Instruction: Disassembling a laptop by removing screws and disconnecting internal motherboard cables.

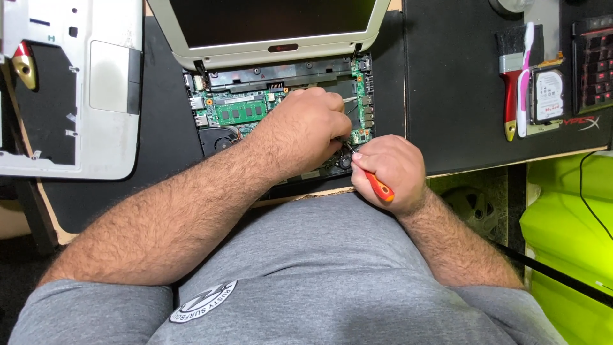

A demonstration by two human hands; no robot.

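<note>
An opened laptop [281, 96] lies on a black mat, its white-framed screen tilted back and its green circuit boards [239, 110] bare. My left hand [306, 128] rests inside the laptop base, fingers curled and pressing near its right side; whether it pinches something is hidden. My right hand [389, 169] grips an orange-handled screwdriver [379, 187], its tip pointing into the lower right corner of the base beside my left fingers.
The removed grey palm-rest cover [76, 83] lies at the left. At the right on the black mat [453, 96] are a red-handled brush [510, 76], a pink toothbrush [523, 76], a hard drive [548, 96] and a keyboard's edge [594, 64]. A bright green bin [568, 243] stands lower right.
</note>
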